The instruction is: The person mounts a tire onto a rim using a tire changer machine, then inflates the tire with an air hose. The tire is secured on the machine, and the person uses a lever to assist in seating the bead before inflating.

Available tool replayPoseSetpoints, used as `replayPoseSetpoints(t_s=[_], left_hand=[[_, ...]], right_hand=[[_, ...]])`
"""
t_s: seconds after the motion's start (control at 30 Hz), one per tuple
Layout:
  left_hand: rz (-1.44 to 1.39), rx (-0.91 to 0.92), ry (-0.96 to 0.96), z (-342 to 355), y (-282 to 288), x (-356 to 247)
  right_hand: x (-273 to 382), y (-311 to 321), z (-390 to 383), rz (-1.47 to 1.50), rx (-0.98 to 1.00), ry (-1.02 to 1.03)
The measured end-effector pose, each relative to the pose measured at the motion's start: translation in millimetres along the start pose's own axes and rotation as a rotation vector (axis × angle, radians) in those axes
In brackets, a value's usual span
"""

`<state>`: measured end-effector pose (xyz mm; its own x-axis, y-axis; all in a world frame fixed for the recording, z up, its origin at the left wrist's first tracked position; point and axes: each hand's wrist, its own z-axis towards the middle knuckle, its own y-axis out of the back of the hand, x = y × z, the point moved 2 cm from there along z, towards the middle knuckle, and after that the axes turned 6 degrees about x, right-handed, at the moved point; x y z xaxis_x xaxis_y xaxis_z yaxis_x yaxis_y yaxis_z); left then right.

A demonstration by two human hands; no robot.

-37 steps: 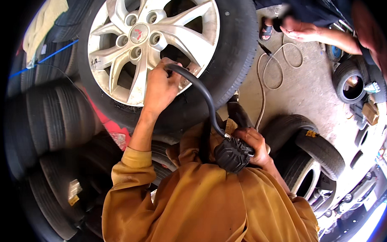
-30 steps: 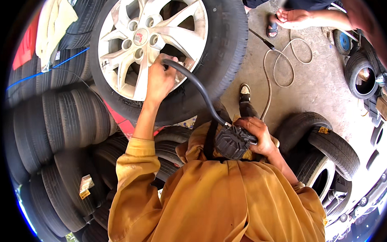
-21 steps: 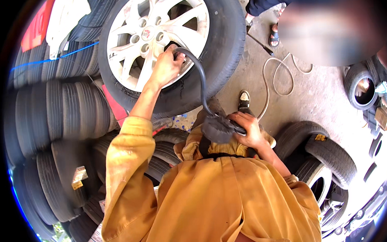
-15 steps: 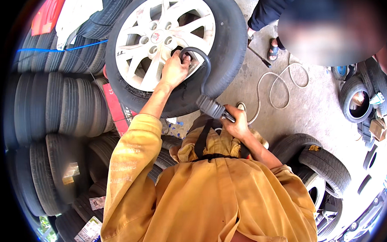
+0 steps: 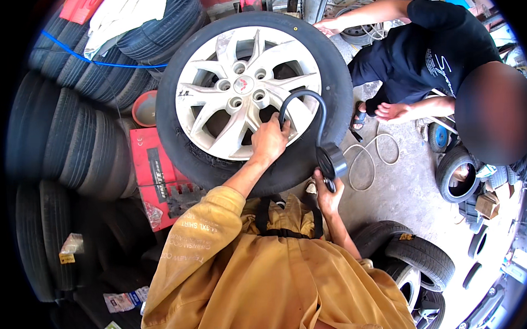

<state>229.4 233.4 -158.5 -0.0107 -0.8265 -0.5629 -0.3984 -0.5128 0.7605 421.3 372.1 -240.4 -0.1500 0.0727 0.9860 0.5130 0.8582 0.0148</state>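
A large tyre (image 5: 337, 80) on a white alloy wheel (image 5: 201, 117) lies face up in front of me. My left hand (image 5: 269, 140) reaches over the spokes near the rim's lower edge. Its fingers close around the end of a black hose (image 5: 323, 120); the tip and any valve are hidden. From there the hose arches right and down to a tyre inflator (image 5: 332, 161) with a round black gauge. My right hand (image 5: 327, 196) grips this inflator by its handle, just off the tyre's near right side.
A co-worker (image 5: 434, 60) stands at the far right, one hand (image 5: 328, 26) by the tyre's far edge. Stacked tyres (image 5: 79, 133) crowd the left, with a red machine part (image 5: 153, 174) beside the wheel. A pale air line (image 5: 365, 175) curls across the floor. More tyres (image 5: 420, 260) lie at right.
The wheel now sits lower and further right in view. The inflator has turned, showing its round gauge. The co-worker's arm now stretches toward the tyre. Both my hands keep their holds.
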Motion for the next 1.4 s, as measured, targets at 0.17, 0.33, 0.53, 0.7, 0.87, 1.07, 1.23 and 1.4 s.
replayPoseSetpoints(t_s=[0.17, 0.33, 0.53, 0.7, 0.87, 1.07, 1.23, 1.4], left_hand=[[-0.202, 0.161, -0.111, 11.5, -6.4, 19.4], [-0.922, 0.561, -0.062, 16.6, 3.4, 35.4], [-0.922, 0.095, -0.258, -18.5, 54.8, 92.4], [-0.499, -1.012, 0.190, -97.1, 59.6, 267.5], [-1.999, -0.092, 0.539, -101.2, -97.7, 344.8], [-2.287, -0.134, 0.276, -81.8, -150.6, 323.7], [-2.255, -0.195, 0.384, -115.2, -124.6, 330.8], [-2.188, -0.281, 0.457, -157.5, -96.1, 339.9]], right_hand=[[19.4, 1.3, -36.4, -0.033, -0.072, -0.080], [29.4, -4.6, -39.9, -0.256, -0.102, 0.025], [30.9, 1.1, -37.7, -0.161, -0.071, 0.033], [36.9, -3.9, -23.2, -0.232, -0.043, 0.011], [18.2, -2.4, -9.5, -0.051, 0.069, 0.113], [34.8, -2.0, 4.9, -0.123, 0.105, 0.146], [37.4, 3.5, 2.9, -0.117, 0.067, 0.119], [35.9, 13.5, 4.1, -0.168, -0.035, 0.043]])
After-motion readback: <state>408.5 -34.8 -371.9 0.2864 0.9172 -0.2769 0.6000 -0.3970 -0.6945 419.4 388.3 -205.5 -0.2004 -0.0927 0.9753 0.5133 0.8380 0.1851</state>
